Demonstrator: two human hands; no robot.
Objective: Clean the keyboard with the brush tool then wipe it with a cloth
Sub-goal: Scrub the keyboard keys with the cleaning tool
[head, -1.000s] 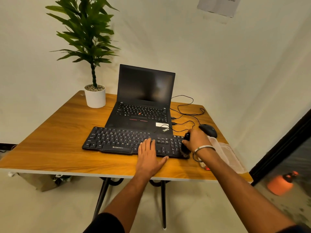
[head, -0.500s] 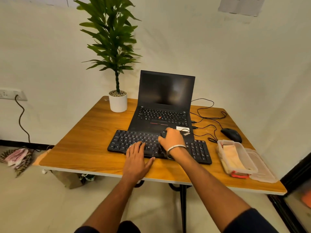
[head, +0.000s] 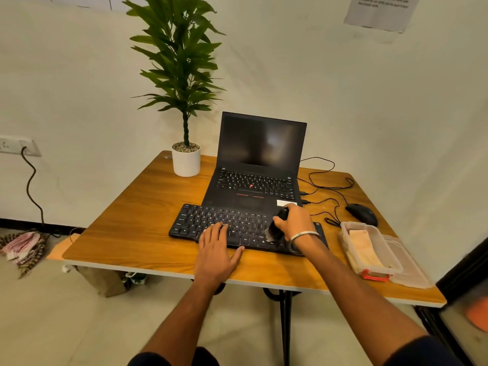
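Right hand (head: pixel 293 220) curls around a dark brush tool (head: pixel 277 226), fingers wrapped on its handle, with the pale bristle end pointing down onto the right part of the black keyboard (head: pixel 227 223) (a thin metal bangle (head: pixel 303 235) sits on that wrist). Left hand (head: pixel 217 249) lies flat, fingers straight and slightly spread; its fingertips rest on the keys near the keyboard's front middle, the palm on the wooden table (head: pixel 126 233) at the near edge, holding nothing.

The keyboard lies across the table just in front of an open black laptop (head: pixel 260 165), its far edge overlapping the laptop's palm rest. A clear plastic box (head: pixel 369 249) stands to the right of the keyboard, near the table's right edge, with a folded beige cloth (head: pixel 363 247) inside; its lid (head: pixel 408 268) lies just beside it on the right. A black mouse (head: pixel 362 213) sits behind the box, its cable looping toward the laptop. A potted plant (head: pixel 184 143) in a white pot stands at the far left corner of the table, left of the laptop screen.
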